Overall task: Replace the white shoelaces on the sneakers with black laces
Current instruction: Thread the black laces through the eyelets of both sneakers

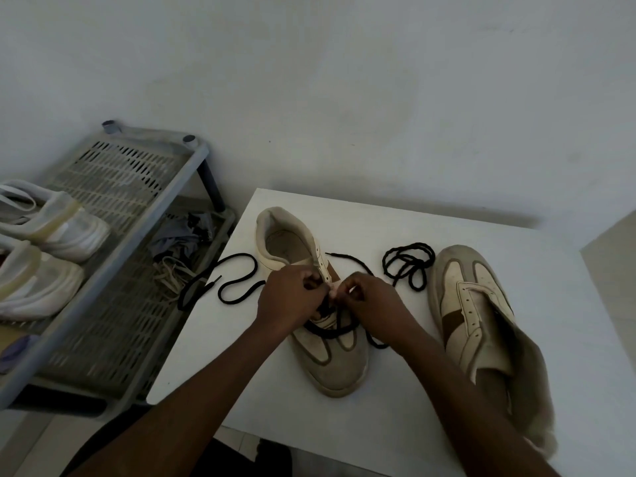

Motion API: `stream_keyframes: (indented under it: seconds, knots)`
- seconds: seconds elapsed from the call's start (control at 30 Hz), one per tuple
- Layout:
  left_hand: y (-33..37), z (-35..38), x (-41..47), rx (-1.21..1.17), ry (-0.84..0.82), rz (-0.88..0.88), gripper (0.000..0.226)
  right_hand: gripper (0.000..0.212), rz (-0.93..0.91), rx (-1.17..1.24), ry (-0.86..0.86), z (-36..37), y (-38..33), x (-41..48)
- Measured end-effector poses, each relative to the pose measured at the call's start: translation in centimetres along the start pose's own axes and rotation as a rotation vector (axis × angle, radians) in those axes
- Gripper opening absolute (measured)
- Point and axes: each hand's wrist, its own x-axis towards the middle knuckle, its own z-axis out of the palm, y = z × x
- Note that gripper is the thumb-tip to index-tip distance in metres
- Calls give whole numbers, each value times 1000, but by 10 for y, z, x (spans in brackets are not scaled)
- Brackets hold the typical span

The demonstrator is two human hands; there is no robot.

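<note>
A cream and tan sneaker (327, 359) lies on the white table (395, 407), heel away from me. A black lace (237, 280) runs through its lower eyelets, one end trailing left in loops, the other tip lying to the right of the heel. My left hand (289, 301) and my right hand (368, 297) meet over the eyelets, fingers curled, each pinching the black lace. A second sneaker (471, 304), with no lace, lies to the right. A second black lace (407, 265) sits coiled between the two shoes.
A grey slatted plastic shoe rack (113, 201) stands left of the table, holding two white sneakers (44, 249). Loose white laces (172, 270) and a crumpled cloth (182, 239) lie on its lower shelf. A white wall rises behind.
</note>
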Motion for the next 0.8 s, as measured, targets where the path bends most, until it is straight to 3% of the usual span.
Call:
stream_keyframes:
  seconds: [0.1,0.23,0.4,0.47,0.57,0.67,0.7,0.8]
  knots:
    - [1,-1,1,30,-7,14,16,6,-135,-33,43,2,2,0]
    - [1,-2,2,75,-16,21,24,11,-140,-104,262,8,5,1]
    - [3,-5,0,43,-47,-10,26,15,147,221,1007,-58,19,11]
    - [3,-5,0,55,-53,3,25,11,135,377,1102,-67,23,9]
    - [2,-4,2,72,-69,1,22,22,77,306,819,-48,9,4]
    - [1,-4,3,93,-70,1,22,33,47,-33,184,-21,-2,1]
    - [0,-4,3,92,-66,1,23,36,22,-64,45,-12,-3,0]
    - [3,-4,2,73,-69,0,23,21,-62,-46,57,2,-3,-2]
